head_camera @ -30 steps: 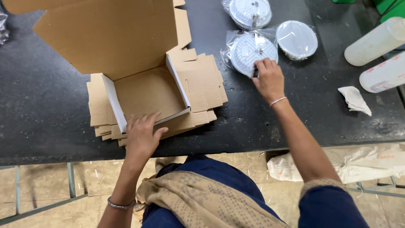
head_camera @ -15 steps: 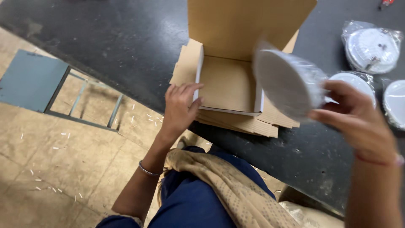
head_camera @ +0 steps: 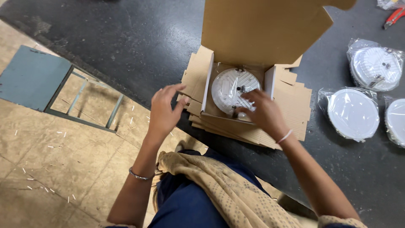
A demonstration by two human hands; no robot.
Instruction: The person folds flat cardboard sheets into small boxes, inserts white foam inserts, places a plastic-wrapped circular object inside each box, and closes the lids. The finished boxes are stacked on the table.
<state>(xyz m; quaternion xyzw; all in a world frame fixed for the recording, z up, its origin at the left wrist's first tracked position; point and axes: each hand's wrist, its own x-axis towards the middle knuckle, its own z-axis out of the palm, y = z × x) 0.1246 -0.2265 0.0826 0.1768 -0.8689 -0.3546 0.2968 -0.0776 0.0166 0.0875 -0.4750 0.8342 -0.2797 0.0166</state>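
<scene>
An open brown cardboard box (head_camera: pixel 261 29) stands with its lid up on a stack of flat cardboard blanks (head_camera: pixel 295 109) at the edge of a black table (head_camera: pixel 126 38). Inside lies a round white lamp in clear plastic wrap (head_camera: pixel 230 86). My right hand (head_camera: pixel 261 112) rests over the box's front wall, fingertips touching the lamp's lower right edge. Left of the box hovers my left hand (head_camera: pixel 162 112), fingers spread, close to the left flap and holding nothing.
Three more wrapped round white lamps lie on the table at the right: the nearest one (head_camera: pixel 352 114), one behind it (head_camera: pixel 375 67), one cut off by the frame's right edge (head_camera: pixel 396 120). Red-handled pliers (head_camera: pixel 394 17) sit top right. A blue-grey metal frame (head_camera: pixel 33 78) lies on the tiled floor.
My right hand has carried the wrapped lamp from mid-air into the box, where it now lies flat. My left hand has come off the box's left wall and opened.
</scene>
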